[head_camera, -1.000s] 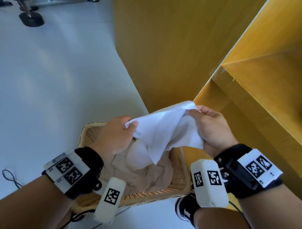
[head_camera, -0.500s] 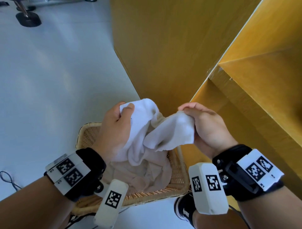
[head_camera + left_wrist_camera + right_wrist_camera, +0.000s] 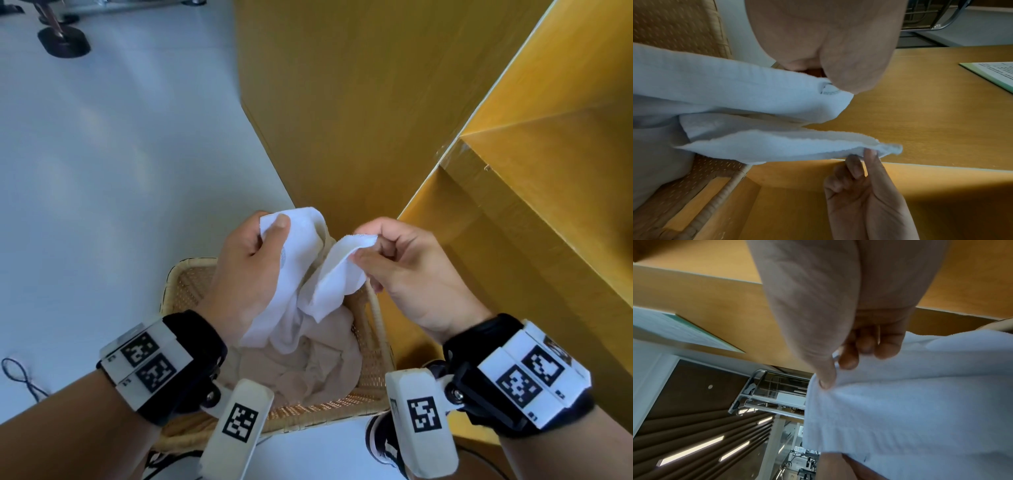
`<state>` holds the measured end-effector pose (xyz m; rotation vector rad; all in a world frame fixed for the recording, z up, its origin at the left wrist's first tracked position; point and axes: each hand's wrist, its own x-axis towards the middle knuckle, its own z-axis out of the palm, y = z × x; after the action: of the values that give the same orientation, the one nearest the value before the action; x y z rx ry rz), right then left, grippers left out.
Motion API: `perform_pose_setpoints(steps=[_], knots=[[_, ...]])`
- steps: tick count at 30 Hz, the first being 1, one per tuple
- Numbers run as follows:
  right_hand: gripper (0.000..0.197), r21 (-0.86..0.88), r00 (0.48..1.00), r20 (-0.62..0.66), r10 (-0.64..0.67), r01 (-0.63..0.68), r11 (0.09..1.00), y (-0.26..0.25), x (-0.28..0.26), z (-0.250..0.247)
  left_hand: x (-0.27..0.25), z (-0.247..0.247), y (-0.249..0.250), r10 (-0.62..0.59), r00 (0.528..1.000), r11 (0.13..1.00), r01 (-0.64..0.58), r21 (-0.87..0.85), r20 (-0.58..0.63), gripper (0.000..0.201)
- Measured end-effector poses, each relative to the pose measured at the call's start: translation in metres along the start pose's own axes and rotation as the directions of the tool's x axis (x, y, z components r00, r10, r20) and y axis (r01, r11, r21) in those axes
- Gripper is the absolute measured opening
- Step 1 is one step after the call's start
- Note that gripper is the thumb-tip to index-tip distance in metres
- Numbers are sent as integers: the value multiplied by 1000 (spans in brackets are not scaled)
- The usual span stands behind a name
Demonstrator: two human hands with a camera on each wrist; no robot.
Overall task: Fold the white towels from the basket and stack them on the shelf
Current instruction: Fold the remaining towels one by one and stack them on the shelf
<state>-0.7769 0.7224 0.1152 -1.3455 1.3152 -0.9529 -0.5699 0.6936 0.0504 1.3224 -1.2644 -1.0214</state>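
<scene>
Pale glossy floor [image 3: 102, 171] on the left of the head view, yellow wooden shelf unit [image 3: 531, 171] rising on the right, woven basket [image 3: 373, 315] tucked against its foot. Held above the basket, a white towel [image 3: 329, 281], lifted clear so it can hang and open; beige cloth [image 3: 308, 370] left lying inside. Left hand [image 3: 253, 270] curled round one bunched end, thumb on top; right hand [image 3: 407, 274] pinching a hemmed edge between thumb and forefinger, apparently hunting for a corner so the cloth can be spread before folding. From the left wrist: the towel [image 3: 735, 97] draped under the near thumb, its lower flap stretched toward the right hand [image 3: 865, 194], fingertips [image 3: 869, 154] nipping the rim; wooden shelf board [image 3: 931, 105] behind, with a printed sheet [image 3: 992, 73] at its far right edge. From the right wrist: thumb and curled fingers [image 3: 846, 361] clamping the towel's [image 3: 910, 402] fringe, cloth sagging below; metal rack [image 3: 772, 394] and dark slatted wall beyond. Folding not yet begun, by the look of it.
</scene>
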Motion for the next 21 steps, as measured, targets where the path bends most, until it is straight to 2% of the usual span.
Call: perform_pose_setpoints(steps=[3, 5, 9, 12, 14, 18, 21], knots=[[8, -181, 997, -26, -72, 66, 981, -1, 1, 3, -2, 0, 2, 20, 1000, 999, -20, -27, 13, 41], [7, -222, 995, -31, -92, 83, 971, -1, 2, 4, -2, 1, 3, 35, 999, 999, -34, -35, 28, 43], [25, -81, 989, 62, -137, 142, 987, 2, 3, 7, -4, -1, 9, 49, 994, 996, -42, -76, 94, 47], [16, -114, 983, 68, -169, 176, 978, 5, 2, 11, -6, -1, 13, 30, 988, 991, -11, -130, 150, 41], [13, -106, 983, 56, -173, 179, 978, 7, 2, 14, -8, 1, 16, 6, 982, 978, 34, -206, 190, 35], [11, -43, 990, 20, -139, 139, 989, 7, 2, 20, -13, 5, 19, -78, 951, 915, 187, -357, 298, 37], [15, 10, 993, -46, -111, 111, 994, 3, 1, 24, -13, 7, 21, -89, 933, 889, 233, -394, 350, 36]])
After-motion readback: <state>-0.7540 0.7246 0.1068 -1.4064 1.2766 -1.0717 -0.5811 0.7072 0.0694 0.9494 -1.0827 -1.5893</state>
